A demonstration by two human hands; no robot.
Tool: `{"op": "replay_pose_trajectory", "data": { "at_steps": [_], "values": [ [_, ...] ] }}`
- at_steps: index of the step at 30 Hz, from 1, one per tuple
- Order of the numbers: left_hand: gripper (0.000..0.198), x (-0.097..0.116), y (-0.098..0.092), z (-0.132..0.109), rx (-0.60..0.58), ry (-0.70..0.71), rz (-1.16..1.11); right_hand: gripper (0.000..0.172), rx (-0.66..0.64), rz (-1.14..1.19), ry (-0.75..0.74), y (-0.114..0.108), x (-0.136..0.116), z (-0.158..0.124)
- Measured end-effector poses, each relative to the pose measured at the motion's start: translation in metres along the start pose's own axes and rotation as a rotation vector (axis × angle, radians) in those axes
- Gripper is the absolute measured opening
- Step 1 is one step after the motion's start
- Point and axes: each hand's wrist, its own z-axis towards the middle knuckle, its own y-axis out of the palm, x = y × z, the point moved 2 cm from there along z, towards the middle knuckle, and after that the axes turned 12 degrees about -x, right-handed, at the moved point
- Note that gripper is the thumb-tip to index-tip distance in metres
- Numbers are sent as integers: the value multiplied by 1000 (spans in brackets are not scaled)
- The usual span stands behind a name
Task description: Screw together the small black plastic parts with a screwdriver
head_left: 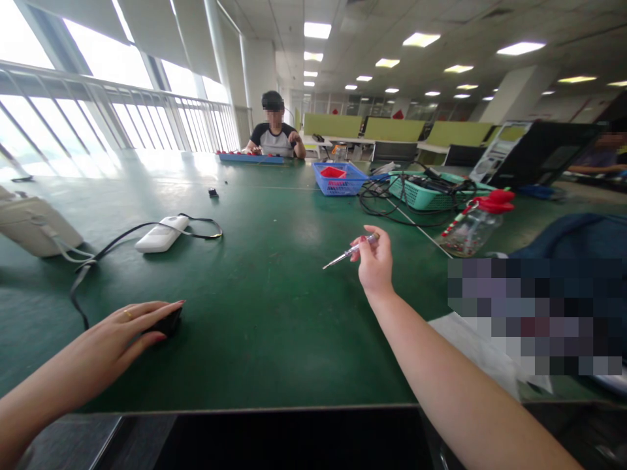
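Fingers of one worker's right hand (376, 264) pinch closely around the handle of a slim screwdriver (349, 252), while those of the left hand (128, 324) stretch over a small black object (169, 322), thumb apart along its near side; how firmly it is gripped, I cannot tell. Both are at a broad green tabletop (274, 352) in a bright office, with a white railing (122, 108) at left, lit ceiling panels (421, 40) overhead and a person (277, 141) seated at the far end. The screwdriver's shaft extends beyond the right fingertips, tip pointing left, well apart from the black object. Past the right hand, a blue basket (339, 188) holds a red tray (333, 172), a green basket (416, 196) holds dark cables (434, 183), and a clear bottle (473, 230) capped in red has small red bits at its bottom.
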Motion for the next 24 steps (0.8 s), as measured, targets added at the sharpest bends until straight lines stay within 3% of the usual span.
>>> {"op": "replay_pose_trajectory", "data": {
  "at_steps": [8,15,20,24],
  "values": [
    [65,7,-3,1,12,-4,15,24,-8,7,-5,1,0,0],
    [50,22,-6,0,26,-18,16,25,-3,3,-8,1,1,0],
    [52,8,-1,-5,19,-60,-78,25,-12,5,-4,1,0,0],
    [37,1,-5,-7,64,-11,-82,24,-23,16,-13,2,-2,-1]
  ]
}}
